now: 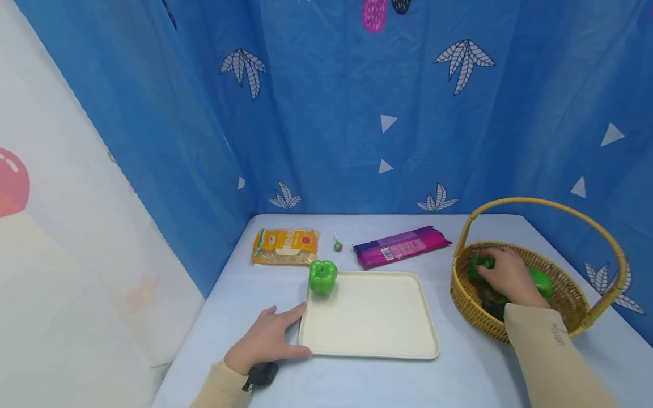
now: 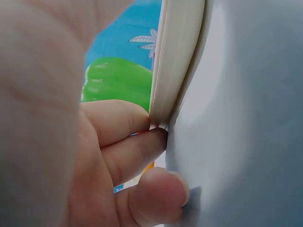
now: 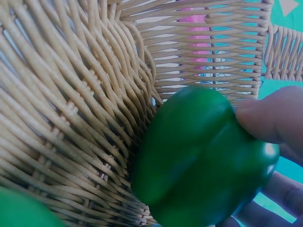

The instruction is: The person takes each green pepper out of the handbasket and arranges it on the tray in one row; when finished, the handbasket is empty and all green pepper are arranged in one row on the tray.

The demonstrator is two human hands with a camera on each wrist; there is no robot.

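One green pepper [image 3: 201,161], axis unclear, is pinched by the right grip [image 1: 510,276]; an orange packet [image 1: 285,247], illegibly lettered, lies beyond the relaxed left grip [image 1: 269,335].

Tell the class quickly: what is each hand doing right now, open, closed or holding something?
Left hand: open, touching the cream tray.
Right hand: holding a green pepper inside the wicker basket.
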